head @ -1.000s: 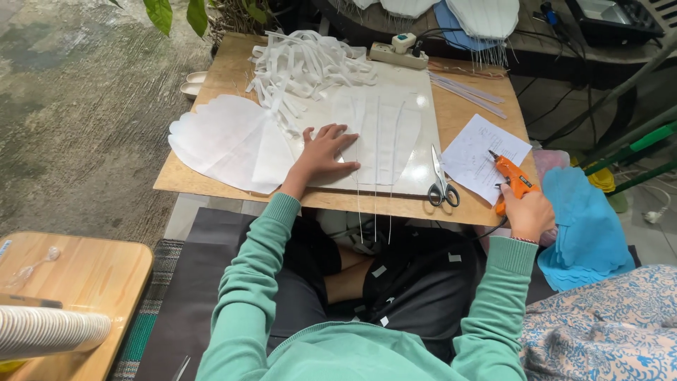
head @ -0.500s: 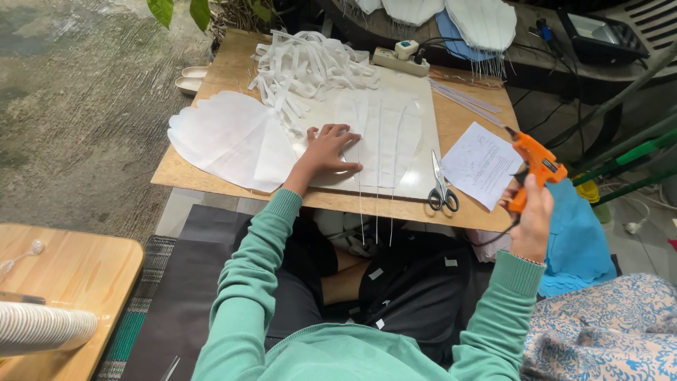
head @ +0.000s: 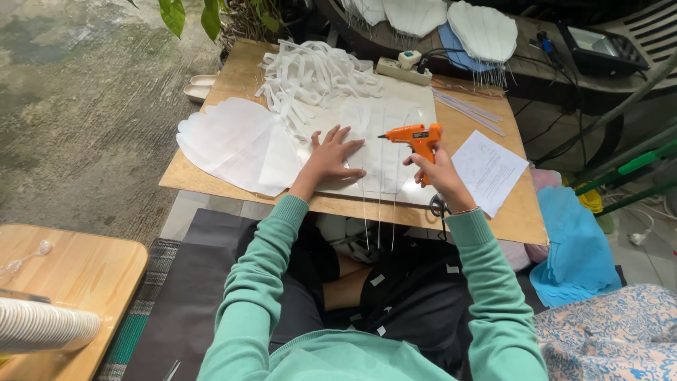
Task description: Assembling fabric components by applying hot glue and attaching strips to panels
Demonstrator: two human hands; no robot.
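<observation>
**Glue gun poised over the white sheet**

While the board (head: 211, 185) carries everything, it serves as the landmark here: a plywood top across the person's lap. At its left edge lies a stack of scalloped white cut-outs (head: 229, 144), partly overhanging. Toward its far side sits a heap of white strips (head: 310, 74), with a power strip (head: 398, 68) just beyond. Over the middle of the board lies the white sheet (head: 381, 137), with thin wires (head: 379, 212) running down it and hanging off the near edge. On the right side of the board rests a printed paper (head: 489, 169).

The left hand (head: 331, 156) lies flat on the sheet, fingers spread, gripping nothing, pressing the material down. The right hand (head: 438, 169) is closed round the handle of the orange glue gun (head: 414, 135), whose nozzle points left, just above the sheet near the wires.

As for progress, the wires look laid in place, but no glue lines can be made out, so fixing seems barely begun. The untouched strip heap and cut-out stack suggest most of the work remains.
</observation>
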